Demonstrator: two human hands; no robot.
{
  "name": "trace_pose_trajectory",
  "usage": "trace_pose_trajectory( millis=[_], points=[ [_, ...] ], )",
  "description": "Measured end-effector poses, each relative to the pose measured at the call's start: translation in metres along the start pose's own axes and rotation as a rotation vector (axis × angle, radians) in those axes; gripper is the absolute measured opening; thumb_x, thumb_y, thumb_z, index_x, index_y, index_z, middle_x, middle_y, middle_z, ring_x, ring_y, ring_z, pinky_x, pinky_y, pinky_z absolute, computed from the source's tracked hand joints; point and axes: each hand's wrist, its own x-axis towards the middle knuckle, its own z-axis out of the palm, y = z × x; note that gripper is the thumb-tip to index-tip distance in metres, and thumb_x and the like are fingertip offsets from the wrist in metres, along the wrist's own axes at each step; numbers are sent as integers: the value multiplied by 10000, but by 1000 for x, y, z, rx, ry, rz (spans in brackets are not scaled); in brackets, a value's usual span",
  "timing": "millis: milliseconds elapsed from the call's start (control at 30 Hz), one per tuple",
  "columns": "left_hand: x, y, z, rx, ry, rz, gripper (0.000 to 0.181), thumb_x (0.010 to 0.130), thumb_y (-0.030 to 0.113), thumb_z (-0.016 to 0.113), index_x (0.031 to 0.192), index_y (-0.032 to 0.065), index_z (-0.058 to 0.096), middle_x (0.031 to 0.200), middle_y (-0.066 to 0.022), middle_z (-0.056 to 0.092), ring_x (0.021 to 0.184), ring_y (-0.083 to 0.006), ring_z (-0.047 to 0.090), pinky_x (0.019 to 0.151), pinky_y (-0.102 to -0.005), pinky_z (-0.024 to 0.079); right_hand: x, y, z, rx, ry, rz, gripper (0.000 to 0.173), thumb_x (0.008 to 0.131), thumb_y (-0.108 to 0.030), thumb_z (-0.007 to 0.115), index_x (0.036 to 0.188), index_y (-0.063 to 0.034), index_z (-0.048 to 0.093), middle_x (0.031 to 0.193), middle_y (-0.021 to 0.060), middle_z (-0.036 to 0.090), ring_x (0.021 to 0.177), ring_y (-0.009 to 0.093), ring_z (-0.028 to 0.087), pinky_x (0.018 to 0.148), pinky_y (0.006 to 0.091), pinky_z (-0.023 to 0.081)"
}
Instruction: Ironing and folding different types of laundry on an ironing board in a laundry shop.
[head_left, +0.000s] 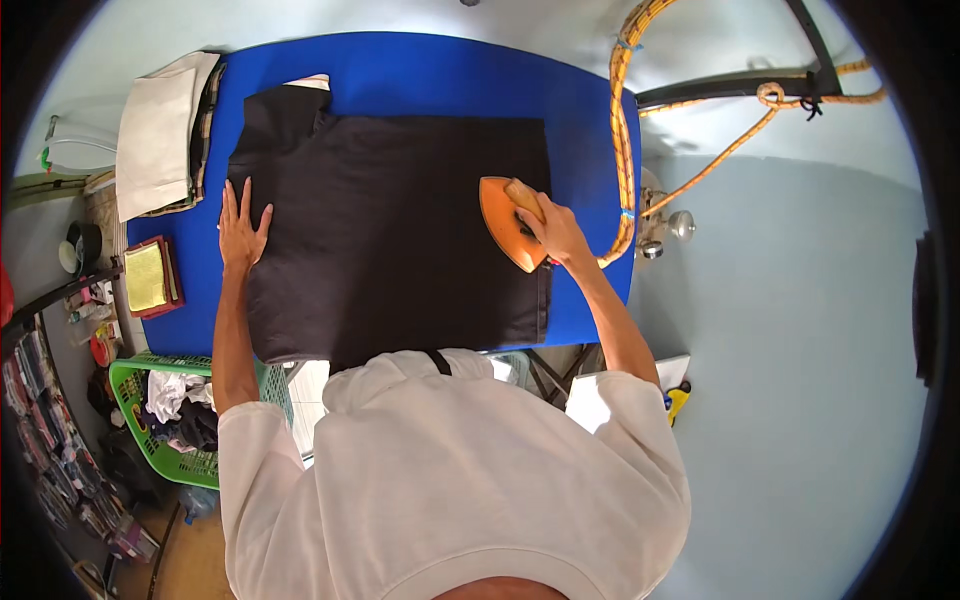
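Observation:
A black short-sleeved shirt (405, 217) lies spread across a blue-covered ironing table (592, 150), its hem to the right and one sleeve at the upper left. My right hand (553, 229) grips the wooden handle of an orange clothes iron (504, 217), whose soleplate is over the cloth near the hem. At the shirt's left edge, my left hand (244, 229) lies flat with its fingers spread, touching the fabric. A whitish patch (311, 81) shows at the end of the sleeve. The shirt's near edge is partly hidden by my body.
Folded beige garments (161, 142) and a small stack of yellow and maroon cloths (148, 277) sit along the table's left side. A green laundry basket (161, 465) holds crumpled clothes below. A thick yellow cord (621, 135) hangs at the right, near a black metal bracket (720, 91).

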Motion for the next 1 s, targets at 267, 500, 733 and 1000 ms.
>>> trace_pose_trajectory(
  millis=[267,500,733,1000],
  points=[
    [1,0,-4,-27,9,-25,759,985,581,531,1622,289,239,1686,-151,161,1533,-351,223,1217,-478,265,135,40,-33,-188,226,146,434,1001,-450,569,1060,-21,584,900,338,661,901,557,616,747,605,506],
    [-1,-4,0,-75,44,-44,772,971,597,545,1620,305,244,1693,-133,154,1539,-340,217,1189,-532,296,111,11,-31,117,8,148,544,933,-467,680,1160,25,633,1041,220,616,901,393,681,816,489,548],
    [-3,-2,-2,-81,-30,-108,783,964,631,523,1622,339,216,1704,-101,116,1554,-320,173,1196,-541,287,85,-61,46,-219,-216,-498,487,898,-478,713,1156,-76,618,1161,166,593,940,426,669,776,503,572],
    [-3,-5,0,-79,-26,-108,592,1070,419,413,1620,279,247,1689,-114,173,1541,-316,214,1216,-485,264,157,-165,120,-226,-136,-599,432,951,-419,618,1154,-38,624,1109,209,683,962,431,680,810,544,559]
  ],
)
